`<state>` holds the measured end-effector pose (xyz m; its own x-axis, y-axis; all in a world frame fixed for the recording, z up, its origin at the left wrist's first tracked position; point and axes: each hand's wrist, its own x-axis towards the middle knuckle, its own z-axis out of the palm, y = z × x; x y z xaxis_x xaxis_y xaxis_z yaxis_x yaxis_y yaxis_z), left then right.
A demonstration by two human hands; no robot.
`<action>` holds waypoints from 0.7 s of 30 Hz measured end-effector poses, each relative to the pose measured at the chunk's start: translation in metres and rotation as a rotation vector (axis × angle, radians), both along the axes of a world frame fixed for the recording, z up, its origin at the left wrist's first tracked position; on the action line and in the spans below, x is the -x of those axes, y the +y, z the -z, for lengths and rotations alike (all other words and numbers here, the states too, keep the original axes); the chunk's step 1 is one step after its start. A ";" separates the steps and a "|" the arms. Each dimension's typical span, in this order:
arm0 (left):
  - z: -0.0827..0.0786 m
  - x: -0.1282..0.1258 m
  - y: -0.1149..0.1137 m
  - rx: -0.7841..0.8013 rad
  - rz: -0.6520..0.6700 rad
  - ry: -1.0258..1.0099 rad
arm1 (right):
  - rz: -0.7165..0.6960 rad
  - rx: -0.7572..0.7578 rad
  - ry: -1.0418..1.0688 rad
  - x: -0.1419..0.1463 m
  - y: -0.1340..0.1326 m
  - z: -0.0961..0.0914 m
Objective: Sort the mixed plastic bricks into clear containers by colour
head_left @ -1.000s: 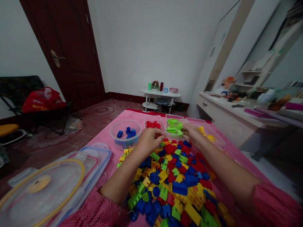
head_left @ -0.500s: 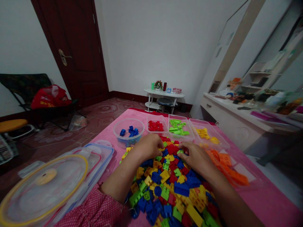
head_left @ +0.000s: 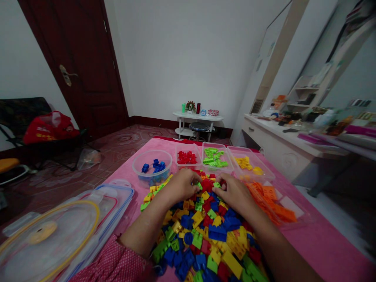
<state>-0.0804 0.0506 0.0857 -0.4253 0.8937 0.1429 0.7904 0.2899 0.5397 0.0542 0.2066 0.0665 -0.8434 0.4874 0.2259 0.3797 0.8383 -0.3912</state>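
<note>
My left hand (head_left: 182,185) is over the far part of a mixed heap of toy building bricks (head_left: 199,239), its thumb and fingers closed on a small light green brick (head_left: 200,186). Opposite it, my right hand (head_left: 234,192) pinches another light green brick (head_left: 216,185). Red bricks (head_left: 207,184) lie between the two hands. Beyond the heap stand a round tub (head_left: 136,173) with blue bricks and clear boxes with red bricks (head_left: 187,157), green bricks (head_left: 215,158) and yellow bricks (head_left: 244,163). Orange bricks (head_left: 268,201) fill a box by my right forearm.
Clear lids (head_left: 116,196) are stacked at the left on the pink cloth (head_left: 311,250); a round one has a yellow rim. A white dresser (head_left: 273,137) is at the right. Against the far wall stands a small white table (head_left: 190,116). A chair with a red bag (head_left: 51,127) is at the left.
The view has shifted slightly, so most things sit further left. A green brick now shows at my left fingertips. My right hand still holds its green brick, beside the red bricks.
</note>
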 end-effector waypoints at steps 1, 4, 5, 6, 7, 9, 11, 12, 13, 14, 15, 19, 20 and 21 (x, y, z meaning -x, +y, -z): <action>0.000 0.000 0.002 -0.082 0.000 -0.092 | 0.017 0.048 0.053 0.001 -0.001 -0.002; -0.002 -0.003 0.007 -0.284 -0.009 -0.455 | -0.053 0.275 0.210 0.003 -0.006 -0.009; -0.003 -0.005 0.009 -0.312 -0.010 -0.576 | -0.115 0.368 0.247 0.003 -0.008 -0.010; -0.003 -0.006 0.010 -0.322 -0.013 -0.678 | -0.181 0.451 0.271 0.003 -0.011 -0.012; -0.003 -0.008 0.011 -0.322 -0.017 -0.753 | -0.242 0.517 0.275 0.003 -0.014 -0.013; 0.000 -0.012 0.013 -0.326 -0.034 -0.842 | -0.345 0.600 0.244 0.004 -0.018 -0.013; 0.007 -0.015 0.015 -0.356 -0.047 -0.898 | -0.417 0.624 0.220 0.004 -0.022 -0.010; 0.011 -0.017 0.016 -0.383 -0.054 -0.921 | -0.440 0.620 0.221 0.004 -0.023 -0.008; 0.017 -0.019 0.016 -0.410 -0.056 -0.941 | -0.459 0.609 0.230 0.004 -0.024 -0.006; 0.022 -0.021 0.017 -0.440 -0.060 -0.951 | -0.470 0.591 0.240 0.004 -0.025 -0.005; 0.027 -0.022 0.017 -0.467 -0.066 -0.953 | -0.479 0.575 0.243 0.004 -0.025 -0.003; 0.038 -0.025 0.012 -0.528 -0.117 -0.846 | -0.413 0.598 0.210 0.004 -0.023 -0.001; 0.038 -0.023 0.009 -0.542 -0.135 -0.759 | -0.377 0.635 0.202 0.004 -0.023 -0.001; 0.038 -0.021 0.006 -0.553 -0.157 -0.652 | -0.345 0.678 0.192 0.003 -0.022 -0.002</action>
<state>-0.0590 0.0568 0.0481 -0.6863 0.6919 0.2241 0.2470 -0.0681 0.9666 0.0509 0.1848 0.0686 -0.9486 0.2888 0.1295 0.0156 0.4511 -0.8924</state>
